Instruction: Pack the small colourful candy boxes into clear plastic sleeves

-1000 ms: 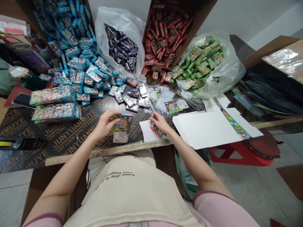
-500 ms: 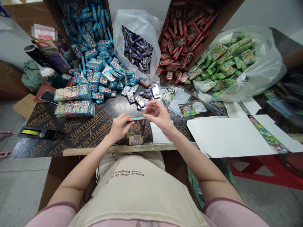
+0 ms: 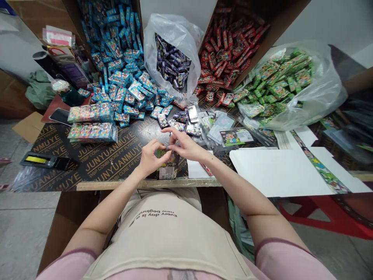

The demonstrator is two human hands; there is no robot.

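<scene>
My left hand (image 3: 152, 156) is closed round a clear packet with a printed card (image 3: 168, 168), holding it upright near the table's front edge. My right hand (image 3: 183, 144) meets it from the right, fingers pinched at the packet's top, mostly covering it. A small red pack (image 3: 207, 169) lies on a white paper (image 3: 196, 169) just right of the hands. Loose purple and silver packs (image 3: 177, 123) lie just beyond my fingers.
Behind stand a heap of blue packs (image 3: 122, 70), a bag of purple packs (image 3: 171, 62), a carton of red packs (image 3: 227, 42) and a bag of green packs (image 3: 279, 81). Two filled bundles (image 3: 91, 122) lie left. White card sheets (image 3: 276, 171) lie right. A black tool (image 3: 43, 160) lies far left.
My right hand left the red pack on the white paper and came over to the top of the packet. My left hand kept hold of the packet. The view shifted left.
</scene>
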